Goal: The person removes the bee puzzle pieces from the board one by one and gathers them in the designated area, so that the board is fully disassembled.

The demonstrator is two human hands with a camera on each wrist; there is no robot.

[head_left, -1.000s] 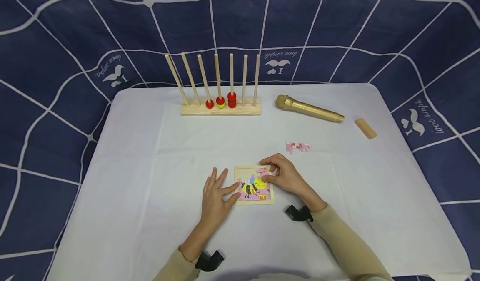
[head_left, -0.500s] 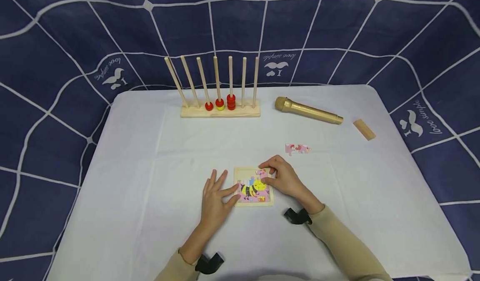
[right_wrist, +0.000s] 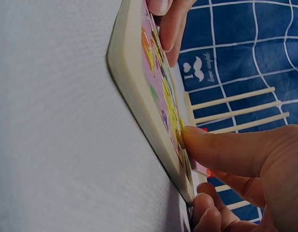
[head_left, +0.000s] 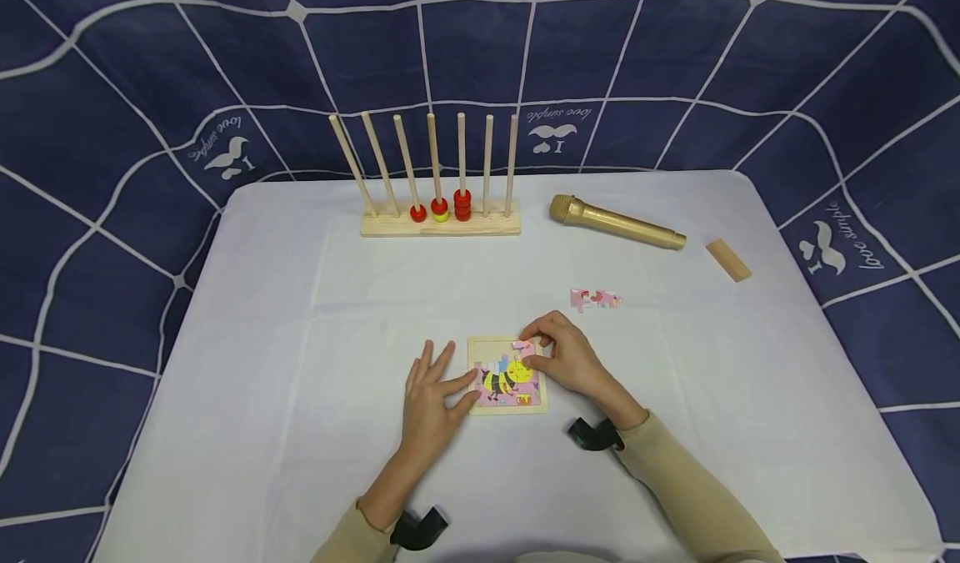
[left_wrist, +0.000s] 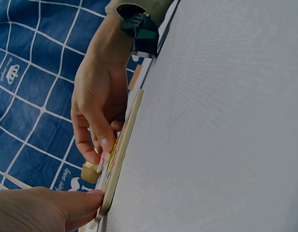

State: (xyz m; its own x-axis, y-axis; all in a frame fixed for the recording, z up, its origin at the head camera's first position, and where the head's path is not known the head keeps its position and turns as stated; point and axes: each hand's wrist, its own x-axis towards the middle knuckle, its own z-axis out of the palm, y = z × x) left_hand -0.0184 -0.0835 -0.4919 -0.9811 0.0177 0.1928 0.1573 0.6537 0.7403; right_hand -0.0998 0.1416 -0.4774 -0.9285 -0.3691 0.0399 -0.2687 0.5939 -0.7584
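Note:
A square wooden jigsaw puzzle with a bee picture lies in its pale tray on the table. Pieces fill its lower part and right side; bare wood shows at the upper left. My left hand touches the left rim with thumb and index fingertips, the other fingers spread. At the upper right corner, my right hand pinches a pink puzzle piece between thumb and fingers, close over the board. In the right wrist view the thumb overlaps the yellow part of the picture. More loose pink puzzle pieces lie behind the right hand.
At the back stands a wooden peg rack with red and yellow beads on some pegs. A gold microphone and a small wooden block lie to the right. Dark blue checked cloth hangs around the white table.
The right hand's fingertips shift slightly at the pink piece in the upper right corner. The left hand stays at the rim. The whole head view moves down a little.

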